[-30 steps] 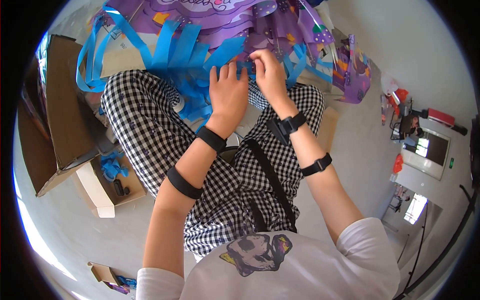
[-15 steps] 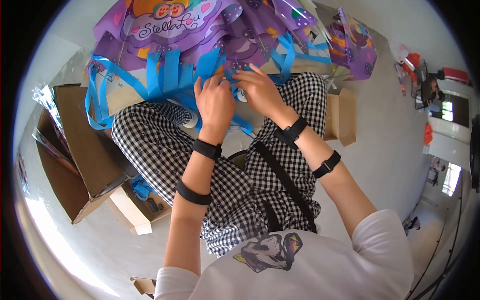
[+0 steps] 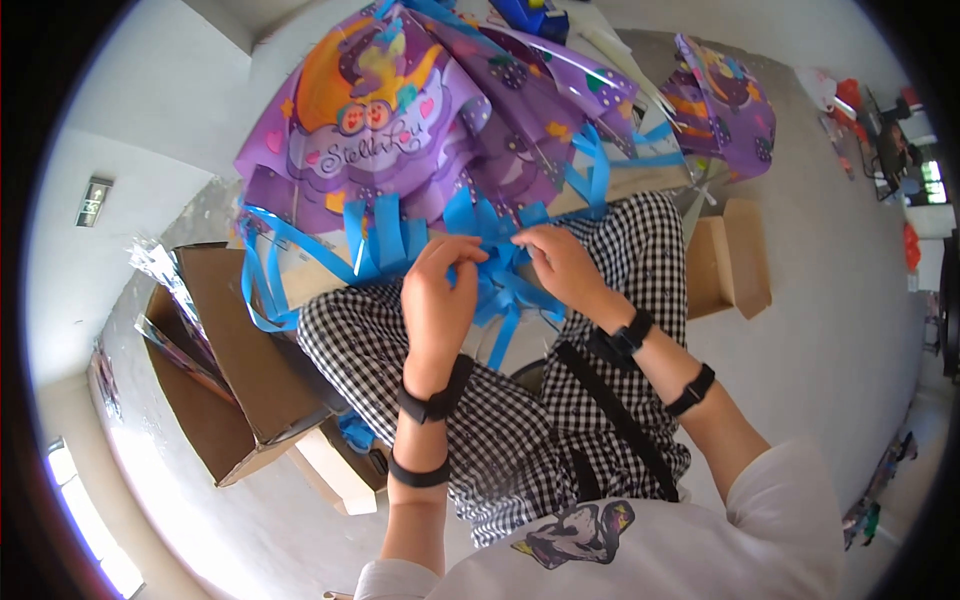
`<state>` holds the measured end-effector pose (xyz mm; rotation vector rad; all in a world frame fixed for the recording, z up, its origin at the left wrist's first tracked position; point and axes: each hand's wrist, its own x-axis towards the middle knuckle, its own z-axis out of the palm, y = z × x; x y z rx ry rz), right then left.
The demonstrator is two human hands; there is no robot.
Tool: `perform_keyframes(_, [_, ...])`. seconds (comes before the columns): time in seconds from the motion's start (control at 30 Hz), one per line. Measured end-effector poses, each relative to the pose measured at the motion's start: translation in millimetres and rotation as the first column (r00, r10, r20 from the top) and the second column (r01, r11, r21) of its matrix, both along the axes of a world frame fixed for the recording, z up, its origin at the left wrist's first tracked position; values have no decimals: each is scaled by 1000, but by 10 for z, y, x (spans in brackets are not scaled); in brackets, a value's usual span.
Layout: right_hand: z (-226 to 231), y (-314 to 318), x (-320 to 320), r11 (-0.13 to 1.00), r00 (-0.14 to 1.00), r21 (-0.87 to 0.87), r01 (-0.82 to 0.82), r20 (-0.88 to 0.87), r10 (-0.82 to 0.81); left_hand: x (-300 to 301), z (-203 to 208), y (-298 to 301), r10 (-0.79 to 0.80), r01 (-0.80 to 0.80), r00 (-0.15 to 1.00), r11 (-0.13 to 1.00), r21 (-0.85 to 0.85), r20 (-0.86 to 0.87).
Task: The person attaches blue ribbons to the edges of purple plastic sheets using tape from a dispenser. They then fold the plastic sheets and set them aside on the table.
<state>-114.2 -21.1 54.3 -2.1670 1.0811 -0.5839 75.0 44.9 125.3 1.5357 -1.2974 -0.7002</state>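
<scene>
A bunch of blue ribbon (image 3: 495, 290) hangs between my two hands, over the gap between my knees. My left hand (image 3: 440, 300) is closed at the left side of the bunch, thumb and fingers pressed together on the ribbon. On the other side, my right hand (image 3: 572, 268) pinches ribbon with curled fingers; the exact grip is partly hidden. Just beyond lies a crumpled purple printed sheet (image 3: 400, 140) of thin shiny material, with more blue strips along its near edge. It rests on a pale board (image 3: 300, 280) across my knees.
On the left, a tall brown carton (image 3: 225, 350) holds shiny wrapped pieces, and a smaller open box (image 3: 335, 470) with blue material sits beside it. An open cardboard box (image 3: 725, 260) stands right of my knee. Another purple printed piece (image 3: 730, 110) hangs at the far right.
My head view has shifted, showing more of the purple sheet. Both hands have gone from loosely spread fingers to pinching the blue ribbon, which is now bunched up between them.
</scene>
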Motion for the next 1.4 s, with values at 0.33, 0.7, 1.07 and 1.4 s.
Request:
perform_keyframes(0.33, [185, -593, 722, 741, 696, 664, 100, 485, -529, 1341, -351, -447, 395, -396, 896, 918, -40, 203])
perform_keyframes(0.7, [239, -780, 1218, 812, 830, 544, 211, 339, -443, 1498, -745, -531, 449, -459, 883, 887, 51, 133])
perform_keyframes(1.07, [195, -396, 621, 974, 951, 84, 212, 213, -226, 1467, -735, -513, 378, -393, 902, 919, 32, 208])
perform_keyframes(1.4, [357, -2169, -559, 718, 845, -596, 360, -118, -522, 1104, -651, -579, 233, -233, 869, 971, -52, 436])
